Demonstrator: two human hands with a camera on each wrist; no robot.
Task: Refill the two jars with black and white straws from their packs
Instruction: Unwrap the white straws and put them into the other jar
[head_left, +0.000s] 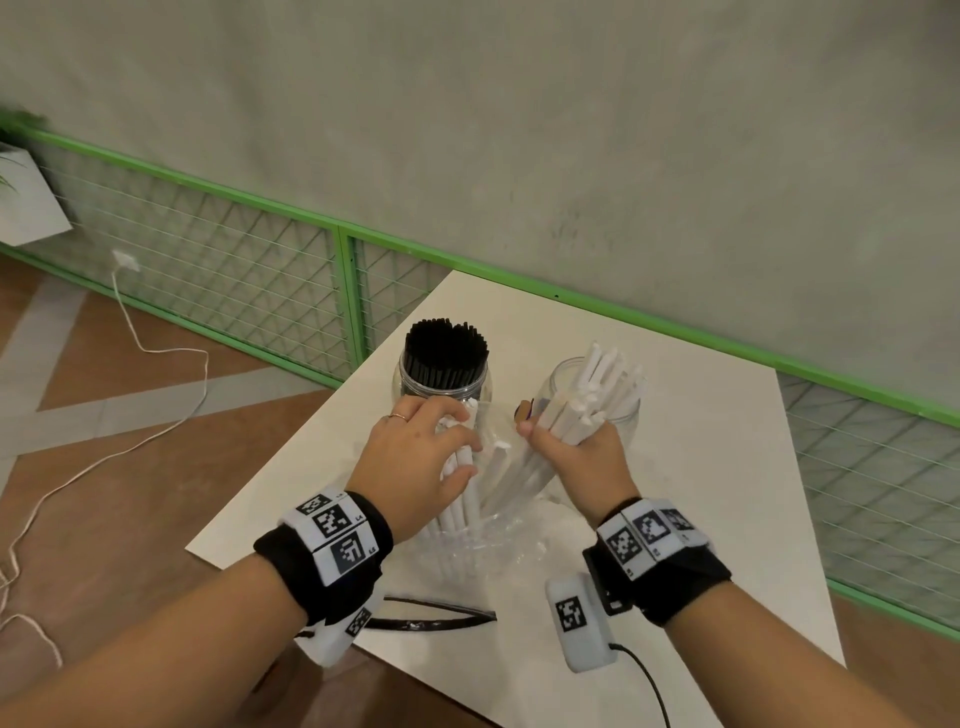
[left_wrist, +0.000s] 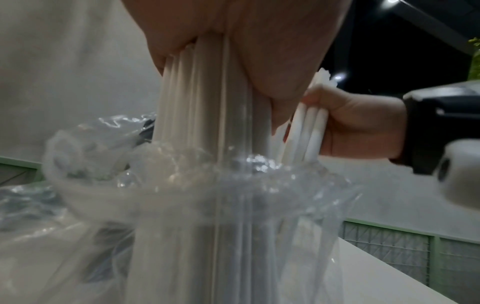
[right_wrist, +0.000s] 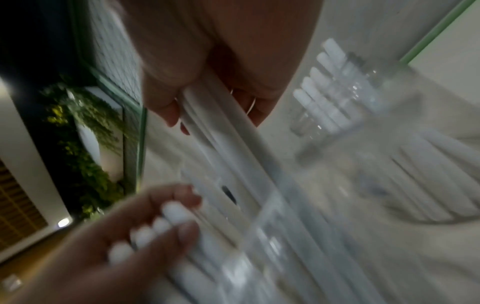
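Right hand grips a bundle of white straws, long axis toward one o'clock; the open jar lies just beyond. Left hand clasps the pack's straws.

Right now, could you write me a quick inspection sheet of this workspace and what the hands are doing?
Surface: white table, set beside a green mesh fence.
Job's things: jar of black straws, full; clear jar with white straws standing in it; clear plastic pack holding more white straws.
Clutter: flattened wrapper at the near edge, with a few black straws.
Hands: left hand grips straws in the pack; right hand grips a bundle of white straws.
Cables: black wrist cable; white cord on the floor.
Surroundings: grey wall, wood floor, white planter.
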